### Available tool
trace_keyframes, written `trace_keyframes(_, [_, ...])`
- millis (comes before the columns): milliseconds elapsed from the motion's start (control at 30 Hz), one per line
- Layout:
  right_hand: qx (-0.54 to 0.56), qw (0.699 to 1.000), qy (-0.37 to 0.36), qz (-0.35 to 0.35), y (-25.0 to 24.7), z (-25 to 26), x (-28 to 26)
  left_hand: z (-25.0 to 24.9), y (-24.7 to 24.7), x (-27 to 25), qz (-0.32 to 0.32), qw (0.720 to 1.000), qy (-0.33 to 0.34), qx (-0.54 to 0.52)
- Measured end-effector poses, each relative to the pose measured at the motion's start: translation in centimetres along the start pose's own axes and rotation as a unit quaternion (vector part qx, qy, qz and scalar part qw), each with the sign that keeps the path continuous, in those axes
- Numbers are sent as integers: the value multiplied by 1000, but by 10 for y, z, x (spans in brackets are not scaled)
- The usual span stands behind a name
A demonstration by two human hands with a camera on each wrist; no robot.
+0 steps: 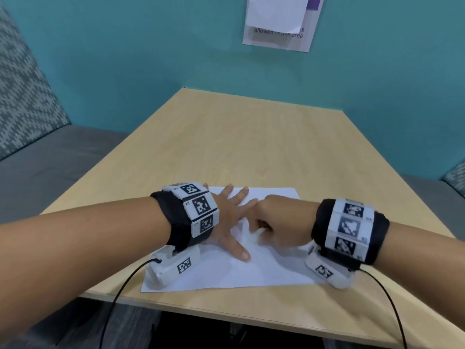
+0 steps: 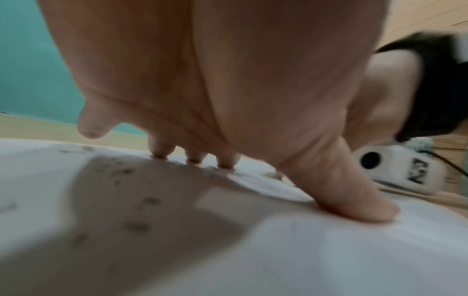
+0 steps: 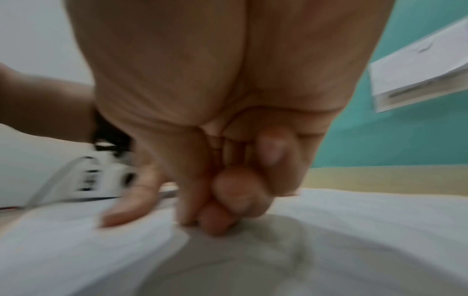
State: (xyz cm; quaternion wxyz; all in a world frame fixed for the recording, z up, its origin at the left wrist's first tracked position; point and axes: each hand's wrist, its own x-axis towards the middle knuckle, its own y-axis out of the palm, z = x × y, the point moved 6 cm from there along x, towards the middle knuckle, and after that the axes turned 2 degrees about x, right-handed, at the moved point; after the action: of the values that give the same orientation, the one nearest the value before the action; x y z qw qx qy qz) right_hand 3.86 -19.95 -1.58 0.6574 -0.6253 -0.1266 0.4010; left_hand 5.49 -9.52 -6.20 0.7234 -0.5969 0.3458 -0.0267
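A white sheet of paper (image 1: 251, 270) lies flat near the front edge of a light wooden table (image 1: 239, 137). My left hand (image 1: 229, 222) lies on the sheet's left half, palm down and fingers spread; in the left wrist view the thumb (image 2: 354, 200) and fingertips (image 2: 162, 148) press on the paper (image 2: 329, 250). My right hand (image 1: 276, 222) is beside it, touching the left index finger, its fingers curled into a loose fist. In the right wrist view its curled fingertips (image 3: 217, 220) bear down on the paper (image 3: 354, 230); I see nothing held in them.
A teal wall (image 1: 125, 59) stands behind the table, with a paper notice (image 1: 279, 21) pinned to it. A grey bench seat (image 1: 50, 167) with a patterned cushion (image 1: 22, 84) is at the left. Black cables (image 1: 120, 293) trail from the wrist cameras over the table's front edge.
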Motion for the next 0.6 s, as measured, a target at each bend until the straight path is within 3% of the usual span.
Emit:
trace_keyframes(133, [1, 995, 90, -51, -20, -51, 7, 3, 0, 1, -10, 1000, -14, 9])
trace_keyframes(333, [9, 993, 99, -61, -16, -55, 9, -10, -7, 6, -18, 999, 16, -32])
trace_keyframes(600, [25, 1000, 16, -4, 4, -22, -3, -14, -9, 6, -28, 999, 28, -30])
